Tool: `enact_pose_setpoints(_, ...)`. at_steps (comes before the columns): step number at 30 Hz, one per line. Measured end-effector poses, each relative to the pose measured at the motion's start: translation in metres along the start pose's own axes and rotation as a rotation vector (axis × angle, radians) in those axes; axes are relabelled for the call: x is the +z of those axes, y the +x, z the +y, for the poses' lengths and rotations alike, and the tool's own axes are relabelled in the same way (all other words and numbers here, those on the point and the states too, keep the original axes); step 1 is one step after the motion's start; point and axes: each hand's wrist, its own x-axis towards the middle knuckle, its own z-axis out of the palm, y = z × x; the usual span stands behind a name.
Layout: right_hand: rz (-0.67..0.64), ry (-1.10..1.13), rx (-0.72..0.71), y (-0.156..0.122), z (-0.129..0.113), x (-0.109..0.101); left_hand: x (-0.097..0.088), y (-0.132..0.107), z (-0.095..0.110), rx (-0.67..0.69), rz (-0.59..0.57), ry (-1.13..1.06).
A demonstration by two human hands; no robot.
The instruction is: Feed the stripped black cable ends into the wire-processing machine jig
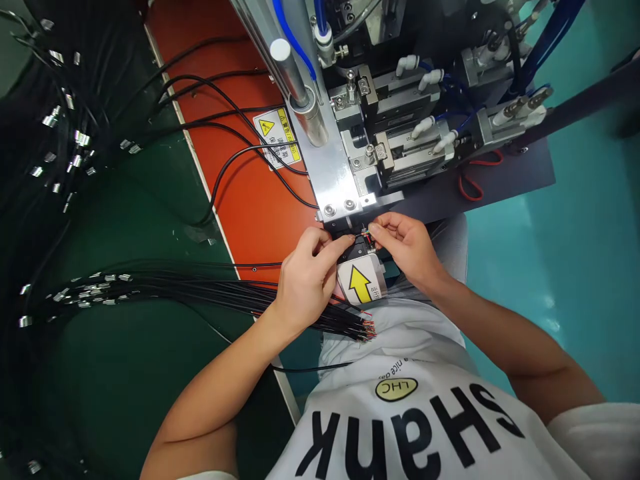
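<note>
My left hand (307, 277) is closed, thumb and finger pinching a thin black cable close to its end. Just right of it, my right hand (407, 247) pinches the cable's fine coloured wires (365, 233). Both hands are at the front of a black fixture (356, 251), under the metal plate (335, 190) of a machine. A white block with a yellow arrow (360, 283) sits just below the fingertips. Below my left hand lies a bundle of black cables (345, 322), their stripped ends showing red and bare wire.
Pneumatic cylinders (415, 157) with blue hoses stand behind the fixture. A metal post (300, 93) rises beside a yellow warning label (276, 137). Loose cables cross the orange board (250, 220). More black cables with shiny metal ends (80, 140) heap on the dark green surface (140, 373) at left.
</note>
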Motion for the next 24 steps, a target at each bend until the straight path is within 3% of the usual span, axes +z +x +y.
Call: enact_pose_setpoints(24,0.064,0.089,-0.060,-0.005,0.012,0.009,0.002,-0.001,0.003,-0.012,-0.028,0.048)
